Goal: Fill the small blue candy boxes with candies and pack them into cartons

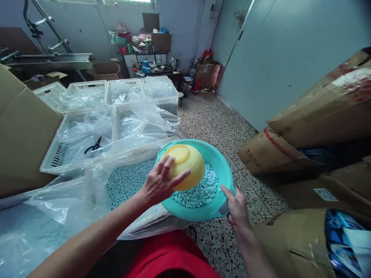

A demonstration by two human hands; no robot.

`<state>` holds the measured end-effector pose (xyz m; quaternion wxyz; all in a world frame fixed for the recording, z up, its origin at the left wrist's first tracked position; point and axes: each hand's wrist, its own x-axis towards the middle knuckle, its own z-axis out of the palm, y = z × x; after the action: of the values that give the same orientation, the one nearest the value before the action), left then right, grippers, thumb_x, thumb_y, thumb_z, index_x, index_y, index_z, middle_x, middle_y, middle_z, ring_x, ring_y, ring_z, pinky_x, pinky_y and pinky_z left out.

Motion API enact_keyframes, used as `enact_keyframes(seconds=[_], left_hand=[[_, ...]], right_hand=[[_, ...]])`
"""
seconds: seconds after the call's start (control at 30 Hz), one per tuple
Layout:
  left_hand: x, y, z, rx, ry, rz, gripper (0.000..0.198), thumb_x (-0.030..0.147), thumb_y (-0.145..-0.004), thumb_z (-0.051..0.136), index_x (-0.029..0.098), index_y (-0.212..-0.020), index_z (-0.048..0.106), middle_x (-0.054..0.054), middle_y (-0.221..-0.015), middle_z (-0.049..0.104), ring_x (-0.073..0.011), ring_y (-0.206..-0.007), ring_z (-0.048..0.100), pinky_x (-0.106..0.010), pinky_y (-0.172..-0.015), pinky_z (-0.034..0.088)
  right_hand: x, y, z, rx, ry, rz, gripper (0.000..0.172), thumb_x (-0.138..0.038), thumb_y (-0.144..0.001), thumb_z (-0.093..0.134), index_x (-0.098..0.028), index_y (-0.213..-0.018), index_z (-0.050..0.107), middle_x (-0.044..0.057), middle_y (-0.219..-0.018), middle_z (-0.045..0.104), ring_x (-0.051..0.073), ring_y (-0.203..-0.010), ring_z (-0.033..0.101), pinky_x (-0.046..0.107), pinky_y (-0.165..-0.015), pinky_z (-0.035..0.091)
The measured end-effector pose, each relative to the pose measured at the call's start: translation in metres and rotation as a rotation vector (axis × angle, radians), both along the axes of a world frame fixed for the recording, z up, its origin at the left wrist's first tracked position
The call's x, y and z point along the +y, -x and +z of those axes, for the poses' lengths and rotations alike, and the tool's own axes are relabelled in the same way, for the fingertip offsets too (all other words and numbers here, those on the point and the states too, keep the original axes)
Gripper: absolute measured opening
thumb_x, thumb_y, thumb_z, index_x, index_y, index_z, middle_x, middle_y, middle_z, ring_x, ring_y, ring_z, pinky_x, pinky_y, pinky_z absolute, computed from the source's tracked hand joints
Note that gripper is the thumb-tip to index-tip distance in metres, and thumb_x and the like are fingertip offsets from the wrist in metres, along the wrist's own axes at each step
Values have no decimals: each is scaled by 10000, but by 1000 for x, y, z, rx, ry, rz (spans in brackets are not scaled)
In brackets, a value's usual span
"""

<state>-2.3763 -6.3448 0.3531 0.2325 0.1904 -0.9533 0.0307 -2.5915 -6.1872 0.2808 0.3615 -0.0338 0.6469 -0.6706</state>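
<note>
Head view: yellow bowl (193,166) is held bottom-up and tilted over the teal basin (224,166) by the left hand (158,183); fingers are spread across its base and side, thumb laid along the near side. Basin's right handle is clamped by the right hand (238,206), thumb on top, remaining fingers mostly hidden. Pale blue pellets (199,195) are piled in the basin, partly covered by the bowl. More of the same are seen just left of the basin, bordered by clear plastic sheeting (94,185). Farther left, black scissors (94,146) are laid on plastic in a white crate (48,164). Cardboard boxes (321,119) are stacked at right. Kettle (174,63) is placed at the far side.
</note>
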Motion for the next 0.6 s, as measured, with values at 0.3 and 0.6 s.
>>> enact_keyframes(seconds=[0.3, 0.6], left_hand=[[-65, -131, -3, -152, -628, 1124, 801, 456, -706, 623, 244, -1395, 273, -152, -1165, 440, -383, -1015, 523, -498, -762, 461], [-109, -78, -162, -21, -1046, 1317, 744, 263, -765, 535, 110, -1393, 166, -259, -1281, 295, -466, -1182, 328, -507, -801, 370]], right_hand=[[1, 3, -6, -39, -98, -48, 740, -395, -557, 800, -166, -1219, 564, 34, -848, 736, 218, -725, 688, 322, -678, 567], [-7, -1, -3, -100, -290, -107, 868, -419, -514, 827, -198, -1295, 519, 39, -839, 736, 246, -744, 690, 382, -769, 567]])
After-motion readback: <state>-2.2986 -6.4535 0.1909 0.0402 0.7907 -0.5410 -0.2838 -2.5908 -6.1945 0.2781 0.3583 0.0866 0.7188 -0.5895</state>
